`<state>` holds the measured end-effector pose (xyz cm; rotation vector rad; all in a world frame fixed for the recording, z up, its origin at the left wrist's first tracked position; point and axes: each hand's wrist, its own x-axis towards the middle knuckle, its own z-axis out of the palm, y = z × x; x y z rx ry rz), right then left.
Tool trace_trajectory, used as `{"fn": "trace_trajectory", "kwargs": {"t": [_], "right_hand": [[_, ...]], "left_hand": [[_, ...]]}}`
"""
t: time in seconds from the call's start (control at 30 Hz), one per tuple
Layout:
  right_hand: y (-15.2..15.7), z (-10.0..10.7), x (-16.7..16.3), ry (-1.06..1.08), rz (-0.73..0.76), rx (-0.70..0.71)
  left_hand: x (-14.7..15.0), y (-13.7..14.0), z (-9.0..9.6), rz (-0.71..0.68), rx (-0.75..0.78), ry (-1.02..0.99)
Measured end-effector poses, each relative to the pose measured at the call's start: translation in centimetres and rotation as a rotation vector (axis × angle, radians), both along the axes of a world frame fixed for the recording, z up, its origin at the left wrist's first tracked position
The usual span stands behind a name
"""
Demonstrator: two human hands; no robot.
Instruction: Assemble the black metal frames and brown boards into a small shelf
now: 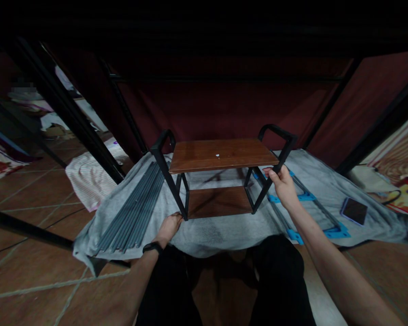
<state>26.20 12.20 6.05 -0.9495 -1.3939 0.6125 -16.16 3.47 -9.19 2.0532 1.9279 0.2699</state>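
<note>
A small two-tier shelf rack (223,154) with brown wooden boards and a black metal frame stands upright in front of me. My left hand (170,227), with a dark band at the wrist, is closed at the foot of its front left leg; the fingertips are partly hidden. Higher up on the other side, my right hand (281,184) grips the right side frame just below the upper board, thumb and fingers around the post. A small white spot lies on the upper board. The lower board (219,202) sits near the cloth.
Grey cloth (211,235) covers the surface beneath the rack. Several grey tubes (136,208) lie to the left. Right of the rack are grey tube frames with blue connectors (336,231) and a phone (354,211). Black metal posts (71,117) and a dark beam surround the space.
</note>
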Motion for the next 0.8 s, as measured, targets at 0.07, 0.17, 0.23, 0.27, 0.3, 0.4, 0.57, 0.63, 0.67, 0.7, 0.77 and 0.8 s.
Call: {"fn": "trace_trajectory", "kwargs": {"t": [0.07, 0.17, 0.23, 0.27, 0.3, 0.4, 0.57, 0.63, 0.67, 0.7, 0.77, 0.8], "right_hand": [[0.1, -0.1, 0.1, -0.003, 0.002, 0.000], [0.4, -0.4, 0.2, 0.003, 0.006, 0.002], [0.5, -0.5, 0.2, 0.002, 0.007, 0.004], [0.6, -0.6, 0.2, -0.001, 0.008, 0.007], [0.6, -0.6, 0.2, -0.006, 0.008, 0.010], [0.4, -0.4, 0.1, -0.015, 0.001, 0.019], [0.4, -0.5, 0.2, 0.000, 0.023, 0.012], [0.5, -0.8, 0.3, -0.001, 0.034, -0.001], [0.6, -0.9, 0.3, -0.003, 0.036, -0.009], [0.6, -1.0, 0.3, -0.005, 0.034, -0.017], [0.5, -1.1, 0.3, -0.010, 0.025, -0.034], [0.5, -1.1, 0.2, -0.013, 0.018, -0.041]], "left_hand": [[0.0, -0.2, 0.0, -0.012, 0.011, 0.051], [0.1, -0.4, -0.1, -0.025, 0.026, 0.150], [0.2, -0.4, -0.1, -0.035, 0.033, 0.194], [0.2, -0.5, -0.1, -0.045, 0.037, 0.208], [0.2, -0.5, -0.1, -0.056, 0.041, 0.219], [0.2, -0.5, -0.4, -0.081, 0.055, 0.243], [-0.5, -0.2, -1.1, -0.093, 0.032, 0.161], [-0.6, 0.0, -1.2, -0.102, 0.030, 0.130], [-0.6, 0.1, -1.1, -0.103, 0.029, 0.128], [-0.6, 0.2, -0.9, -0.100, 0.025, 0.134], [-0.4, 0.3, -0.6, -0.095, 0.016, 0.148], [-0.3, 0.4, -0.4, -0.096, 0.013, 0.151]]}}
